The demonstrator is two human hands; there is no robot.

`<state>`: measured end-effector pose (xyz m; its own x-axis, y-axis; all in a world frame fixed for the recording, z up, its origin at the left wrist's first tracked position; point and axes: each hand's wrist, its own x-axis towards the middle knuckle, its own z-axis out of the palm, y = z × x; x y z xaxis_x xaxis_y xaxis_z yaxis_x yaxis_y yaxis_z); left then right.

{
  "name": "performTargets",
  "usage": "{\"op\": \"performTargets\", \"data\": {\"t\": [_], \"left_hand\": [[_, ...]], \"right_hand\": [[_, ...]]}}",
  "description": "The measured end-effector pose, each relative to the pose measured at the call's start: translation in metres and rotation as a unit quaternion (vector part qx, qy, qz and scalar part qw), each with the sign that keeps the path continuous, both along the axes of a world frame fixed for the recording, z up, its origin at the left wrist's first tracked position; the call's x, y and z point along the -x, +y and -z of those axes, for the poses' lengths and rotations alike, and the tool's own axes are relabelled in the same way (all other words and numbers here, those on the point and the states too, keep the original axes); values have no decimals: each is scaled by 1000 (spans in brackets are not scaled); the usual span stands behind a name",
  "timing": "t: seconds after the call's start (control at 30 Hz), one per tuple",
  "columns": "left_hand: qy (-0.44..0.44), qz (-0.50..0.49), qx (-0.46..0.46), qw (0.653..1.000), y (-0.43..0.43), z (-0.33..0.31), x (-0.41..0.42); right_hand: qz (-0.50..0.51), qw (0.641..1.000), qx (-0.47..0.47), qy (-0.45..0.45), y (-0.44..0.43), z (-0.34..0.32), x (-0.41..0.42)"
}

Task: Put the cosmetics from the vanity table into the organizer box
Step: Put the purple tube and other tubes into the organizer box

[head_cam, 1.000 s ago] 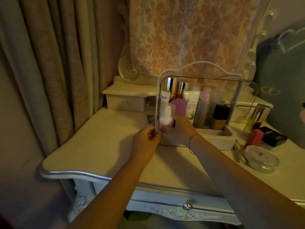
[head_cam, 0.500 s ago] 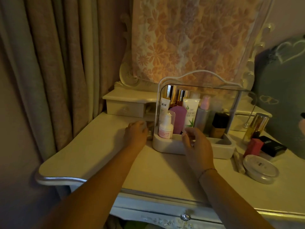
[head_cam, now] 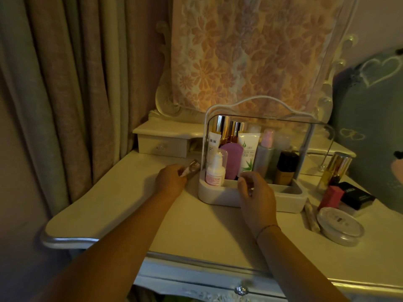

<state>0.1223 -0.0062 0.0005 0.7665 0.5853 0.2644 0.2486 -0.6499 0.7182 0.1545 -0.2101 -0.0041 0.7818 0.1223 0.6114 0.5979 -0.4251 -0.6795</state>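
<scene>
— Where is the pump bottle [head_cam: 215, 171] now?

— Upright in the front left corner of the organizer box [head_cam: 220, 198], pink label facing out. A second ago the right hand [head_cam: 257, 192] was wrapped round it there. It has let go and drawn back to the box's front rim, fingers loosely curled and holding nothing I can see.

— So that one is in. And the left hand [head_cam: 171, 179]?

— It was resting by the box's left wall. Now it pinches a small shiny piece [head_cam: 190, 168] just left of the box, lifted off the vanity table [head_cam: 122, 214]. It's too blurred to name, maybe a sachet or a slim tube. I'd judge it goes in next.

— Is there room?

— The back row is crowded with an aloe vera tube [head_cam: 248, 149], a purple bottle [head_cam: 232, 160], a dark foundation bottle [head_cam: 286, 168] and gold caps behind. The front trough right of the pump bottle looks free. The clear cover [head_cam: 283, 129] arches over the back, so the way in looks to be from the front, and the right hand sits across that rim.

— What is left outside?

— All on the table's right side: a gold-capped bottle [head_cam: 335, 168], a pink-red box [head_cam: 331, 197], a black box [head_cam: 357, 198], a round lidded jar [head_cam: 340, 225], and a slim stick [head_cam: 311, 216] lying just beside the jar. More than half seems packed.
</scene>
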Motion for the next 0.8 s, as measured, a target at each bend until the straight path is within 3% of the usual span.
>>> {"op": "performTargets", "data": {"t": [0.17, 0.33, 0.4, 0.53, 0.67, 0.8], "left_hand": [[-17, -42, -9, 999, 6, 1, 16], [-121, -27, 94, 988, 7, 11, 36], [-174, 9, 216, 961, 0, 10, 40], [-226, 113, 424, 870, -9, 7, 42], [-222, 146, 454, 851, -4, 7, 43], [-207, 177, 446, 853, -3, 10, 44]], "right_hand": [[-12, 1000, 18, -6, 2, -18, -10], [-55, 995, 81, -27, 7, -55, -34], [-71, 993, 97, -18, 9, -64, -42], [-84, 993, 82, 24, 12, -70, -52], [-68, 994, 69, 53, 16, -75, -54], [-69, 982, 162, 63, 17, -78, -57]]}}
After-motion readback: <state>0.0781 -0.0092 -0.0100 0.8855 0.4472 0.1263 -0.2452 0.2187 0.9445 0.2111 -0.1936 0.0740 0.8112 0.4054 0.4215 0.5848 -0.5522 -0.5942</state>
